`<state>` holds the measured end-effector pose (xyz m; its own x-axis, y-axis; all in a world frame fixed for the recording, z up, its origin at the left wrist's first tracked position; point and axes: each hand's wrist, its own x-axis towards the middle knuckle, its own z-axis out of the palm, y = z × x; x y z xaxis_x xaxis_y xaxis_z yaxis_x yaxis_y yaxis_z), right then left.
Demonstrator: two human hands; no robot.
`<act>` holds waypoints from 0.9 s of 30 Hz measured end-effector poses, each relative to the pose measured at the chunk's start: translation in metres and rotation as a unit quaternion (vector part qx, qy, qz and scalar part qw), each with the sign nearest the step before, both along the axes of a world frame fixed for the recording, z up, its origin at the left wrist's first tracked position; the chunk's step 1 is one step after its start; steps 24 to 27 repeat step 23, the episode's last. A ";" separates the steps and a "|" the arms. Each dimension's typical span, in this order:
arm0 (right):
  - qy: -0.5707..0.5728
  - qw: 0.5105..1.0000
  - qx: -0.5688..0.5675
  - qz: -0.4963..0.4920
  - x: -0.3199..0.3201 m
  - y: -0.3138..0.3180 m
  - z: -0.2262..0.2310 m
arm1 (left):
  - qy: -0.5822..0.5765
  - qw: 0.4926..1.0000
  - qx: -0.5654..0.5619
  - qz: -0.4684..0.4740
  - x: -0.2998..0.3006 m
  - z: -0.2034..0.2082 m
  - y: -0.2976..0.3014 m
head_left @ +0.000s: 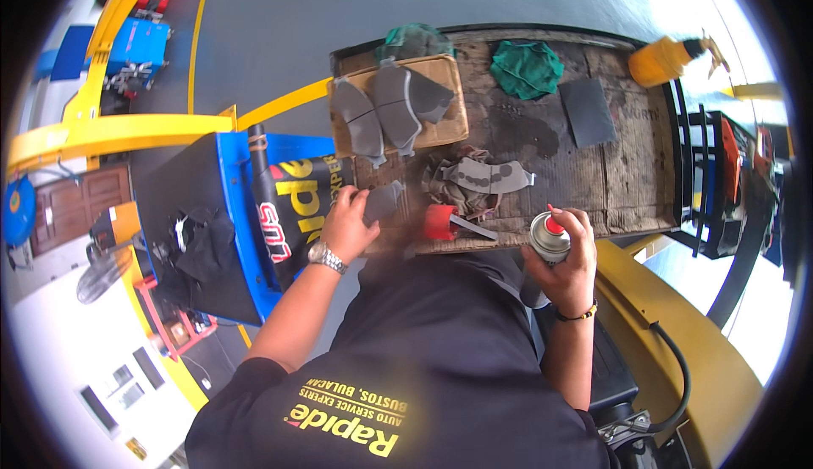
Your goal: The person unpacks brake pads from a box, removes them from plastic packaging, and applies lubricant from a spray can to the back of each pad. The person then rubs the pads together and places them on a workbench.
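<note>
**Brake pads on the worktop: one in hand, spray can ready**

At the near left corner of the worktop (627,190), the left hand (349,225) grips a grey brake pad (383,201); the fingers (345,200) are curled round its left edge, closed on it, holding it just over the near edge. Behind it, toward the far left corner, three more grey pads (388,113) lie side by side on a cardboard box (445,126), apart from the hands. Judging by this, these three look untouched so far, though their surfaces are too small to tell clean from dirty.

Toward the middle, a further pad (489,177) rests on a crumpled grey rag (449,190), with a red cap (439,221) just beside it at the near edge. Further back lie a green cloth (527,68) and a dark sheet (588,111).

At the near edge, right of centre, the right hand (569,266) holds an upright spray can (549,239) with a red nozzle; its fingers (583,230) are wrapped tight round the can's body. The nozzle is well apart from the held pad, so spraying of this pad seems not yet under way. A yellow bottle (665,58) stands off the far right corner.
</note>
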<state>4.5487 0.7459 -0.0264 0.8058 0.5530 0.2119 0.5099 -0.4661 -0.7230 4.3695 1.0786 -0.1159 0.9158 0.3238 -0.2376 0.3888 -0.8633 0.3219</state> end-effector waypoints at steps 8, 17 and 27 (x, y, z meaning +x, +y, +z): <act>0.002 1.000 -0.014 0.028 0.003 0.009 0.001 | 0.064 0.987 0.085 -0.120 0.022 0.016 0.002; -0.013 0.997 -0.077 0.014 -0.021 -0.002 -0.011 | -0.107 0.947 -0.015 -0.301 0.166 -0.018 -0.101; -0.012 0.995 -0.094 -0.029 -0.034 -0.020 -0.017 | 0.098 0.937 -0.019 -0.334 0.205 -0.012 -0.115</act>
